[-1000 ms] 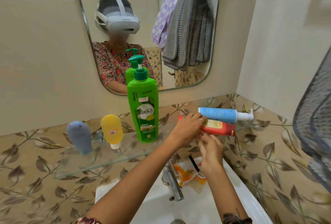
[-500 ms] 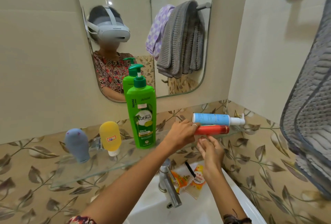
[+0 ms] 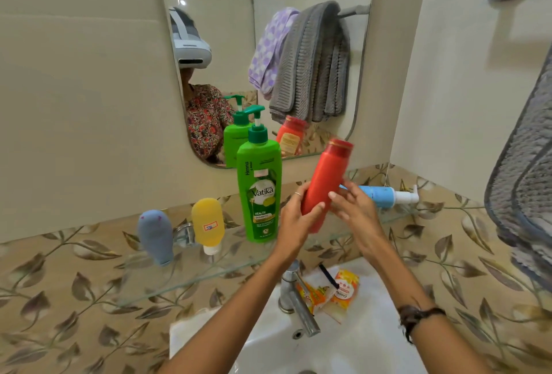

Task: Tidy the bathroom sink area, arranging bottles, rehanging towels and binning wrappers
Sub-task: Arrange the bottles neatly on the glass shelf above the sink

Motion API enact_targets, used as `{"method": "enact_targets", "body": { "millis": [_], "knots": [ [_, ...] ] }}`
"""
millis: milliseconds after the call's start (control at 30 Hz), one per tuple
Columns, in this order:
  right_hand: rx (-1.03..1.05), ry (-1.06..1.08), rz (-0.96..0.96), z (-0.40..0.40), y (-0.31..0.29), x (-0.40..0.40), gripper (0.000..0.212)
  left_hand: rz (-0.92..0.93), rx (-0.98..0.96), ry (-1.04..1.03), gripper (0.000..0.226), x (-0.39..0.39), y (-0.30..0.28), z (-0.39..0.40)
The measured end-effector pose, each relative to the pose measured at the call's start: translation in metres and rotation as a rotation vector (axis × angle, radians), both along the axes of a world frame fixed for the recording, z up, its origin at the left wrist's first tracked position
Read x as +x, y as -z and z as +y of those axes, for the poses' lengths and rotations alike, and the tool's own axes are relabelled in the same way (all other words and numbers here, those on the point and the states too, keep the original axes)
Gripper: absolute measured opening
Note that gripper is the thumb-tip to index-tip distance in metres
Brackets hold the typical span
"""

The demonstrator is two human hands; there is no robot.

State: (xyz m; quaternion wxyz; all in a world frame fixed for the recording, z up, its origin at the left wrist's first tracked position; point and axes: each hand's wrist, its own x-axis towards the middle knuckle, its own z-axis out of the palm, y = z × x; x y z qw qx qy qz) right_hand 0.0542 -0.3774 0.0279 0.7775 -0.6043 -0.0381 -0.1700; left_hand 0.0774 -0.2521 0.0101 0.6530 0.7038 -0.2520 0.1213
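Red bottle (image 3: 325, 182) now lifted off shelf (image 3: 185, 272), tilted near-upright beside green bottle (image 3: 259, 191), left hand (image 3: 294, 224) fingers curled round its base, right hand (image 3: 354, 209) fingers touching it loosely; blue bottle (image 3: 379, 195) stays lying on shelf.

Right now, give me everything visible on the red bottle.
The red bottle looks like smooth opaque plastic, with a matching red cap ringed by a thin gold band. It is tilted, cap up and leaning right, in front of the glass shelf, right of the green shampoo bottle. The left hand grips its lower body; the right hand touches its side. The mirror reflects a yellowish label.
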Motion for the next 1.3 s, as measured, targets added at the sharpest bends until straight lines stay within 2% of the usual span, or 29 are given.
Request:
{"method": "enact_targets", "body": {
  "millis": [200,500,633,733,800,867,967,1000,1067,1200,1300],
  "knots": [
    [-0.244,-0.09,0.0,0.003,-0.012,0.013,0.042,0.069,-0.108,-0.226,0.044,-0.001,0.007,-0.006],
    [-0.202,-0.145,0.019,-0.004,-0.003,0.033,0.042,0.059,-0.021,-0.363,0.046,0.008,0.009,-0.019],
    [-0.176,-0.161,0.021,-0.004,0.007,0.036,0.04,0.01,-0.042,-0.456,0.056,-0.001,0.01,-0.03],
    [-0.173,-0.178,0.016,-0.007,0.013,0.035,0.043,-0.026,-0.076,-0.521,0.072,-0.005,0.007,-0.043],
    [-0.146,-0.103,0.044,-0.014,0.02,0.034,0.042,-0.102,-0.039,-0.633,0.077,-0.011,0.007,-0.051],
    [0.022,0.071,0.134,-0.025,0.031,0.032,0.039,-0.326,0.064,-0.759,0.069,-0.019,0.008,-0.063],
    [0.319,0.247,0.255,-0.046,0.043,0.025,0.04,-0.599,0.29,-0.604,0.045,-0.012,0.001,-0.092],
    [0.36,0.264,0.273,-0.053,0.045,0.024,0.037,-0.593,0.405,-0.502,0.043,-0.004,-0.006,-0.101],
    [0.389,0.278,0.301,-0.067,0.042,0.023,0.029,-0.425,0.63,-0.302,0.043,0.019,-0.02,-0.118],
    [0.471,0.223,0.347,-0.089,0.034,0.026,0.032,-0.18,0.961,-0.244,0.027,0.065,-0.03,-0.136],
    [0.457,0.162,0.365,-0.1,0.032,0.026,0.039,-0.024,1.166,-0.21,0.04,0.082,-0.026,-0.138]
  ]
}}
